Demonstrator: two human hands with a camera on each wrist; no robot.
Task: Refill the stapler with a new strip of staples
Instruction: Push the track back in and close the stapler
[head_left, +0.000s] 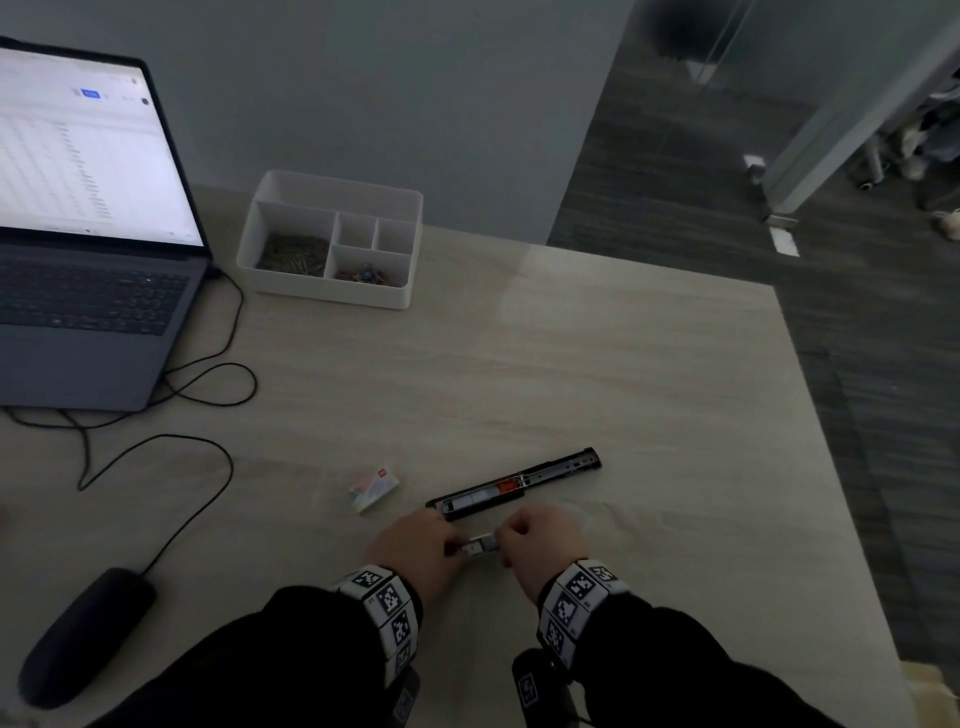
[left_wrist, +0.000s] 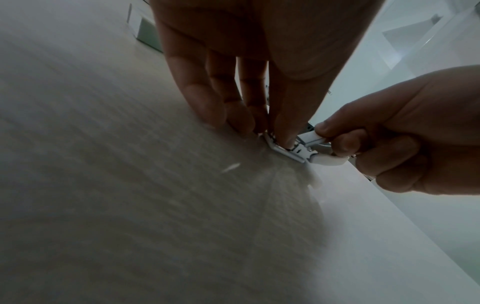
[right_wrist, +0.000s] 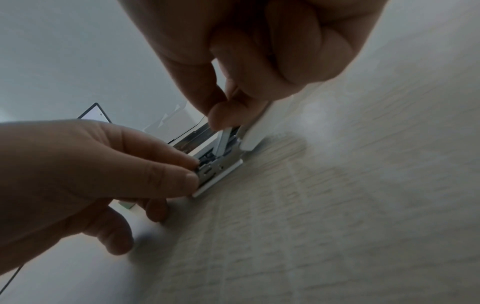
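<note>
Both hands hold a small white and metal stapler (head_left: 480, 546) low over the table's near edge. My left hand (head_left: 410, 545) pinches its metal front end (right_wrist: 221, 166) with thumb and fingertips (left_wrist: 283, 131). My right hand (head_left: 540, 540) grips the white plastic rear (left_wrist: 327, 160), thumb and forefinger on a raised white arm (right_wrist: 224, 139). Just beyond the hands a long black stapler (head_left: 514, 483) lies opened flat, with an orange piece in its channel. A small staple box (head_left: 374, 488) lies to its left. I cannot make out any staple strip.
An open laptop (head_left: 78, 208) stands at the back left, and its black cable (head_left: 208, 374) loops across the table to a dark oval object (head_left: 83, 634). A white divided organizer (head_left: 332, 239) holds clips. The table's right edge (head_left: 831, 415) drops to dark floor.
</note>
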